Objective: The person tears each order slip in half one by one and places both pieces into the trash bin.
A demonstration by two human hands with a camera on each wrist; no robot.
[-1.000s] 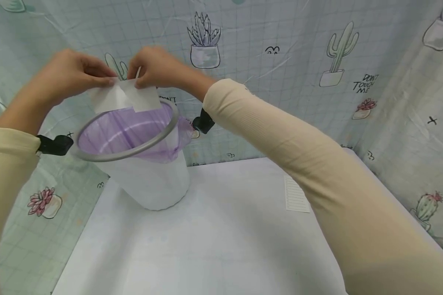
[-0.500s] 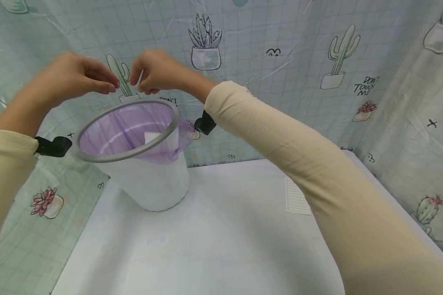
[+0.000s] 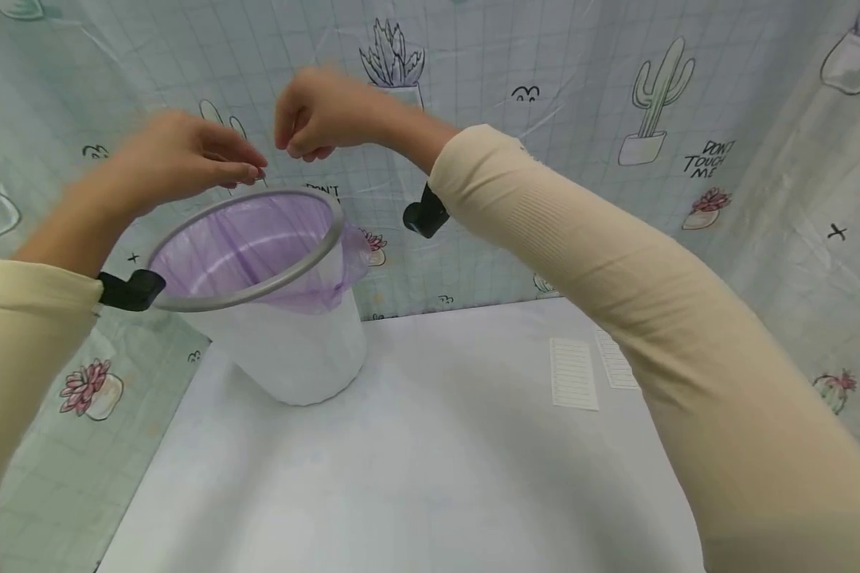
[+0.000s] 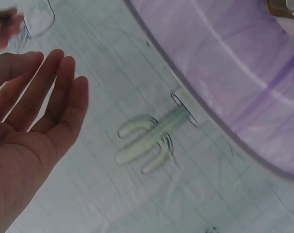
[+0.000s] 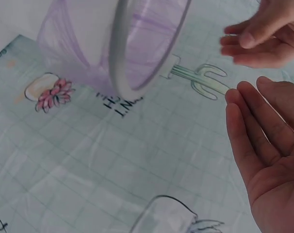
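I have a white bin (image 3: 294, 358) standing at the back left of the surface (image 3: 430, 477), its purple liner (image 3: 251, 231) showing inside and hanging out under a grey rim (image 3: 208, 303). The bin lies below both hands; its long axis runs upright, and the mouth faces up. The left hand (image 3: 186, 155) is nearer, fingertips just above the far rim; the right hand (image 3: 333, 111) is higher and further right. I cannot tell whether either is over the mouth or beyond it. Both hands hold nothing, fingers loosely extended, apart from each other and from the bin. Something brown and white (image 4: 282, 8) shows inside, too cropped to name. On the curtain (image 3: 487, 239) behind, I read "DON'T TOUCH ME" (image 3: 709, 159); nearer the bin, only "DON'T" is legible to me. Two sheets (image 3: 573, 372) at right carry faint rows, too small to read.
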